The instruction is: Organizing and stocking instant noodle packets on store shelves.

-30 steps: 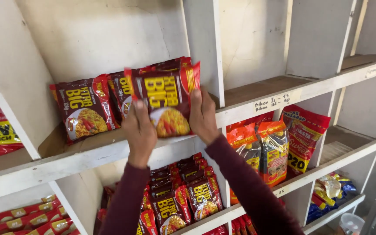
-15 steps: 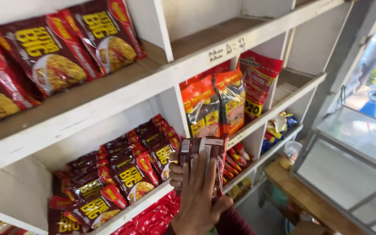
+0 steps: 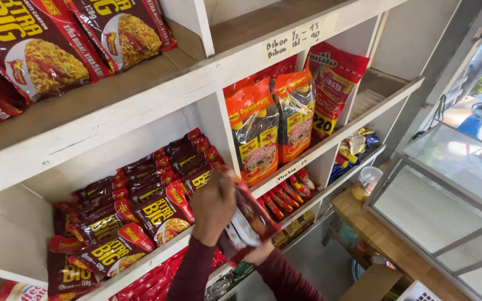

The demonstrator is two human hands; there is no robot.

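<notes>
- The left hand (image 3: 213, 205) is closed over the top edge of a dark red noodle packet (image 3: 247, 222), fingers curled round it.
- The right hand (image 3: 259, 253) is mostly hidden under the packet; it seems to support the lower end, but how far its fingers are closed I cannot tell.
- The packet is tilted, just in front of the white shelf (image 3: 168, 245).
- Just left of the left fingers lie rows of matching packets (image 3: 140, 206).
- Up and right of the fingers stand orange bags (image 3: 269, 125).

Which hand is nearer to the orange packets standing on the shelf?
The right hand. It is under the dark red packet, below the orange packets. The left hand grips that packet further left.
</notes>
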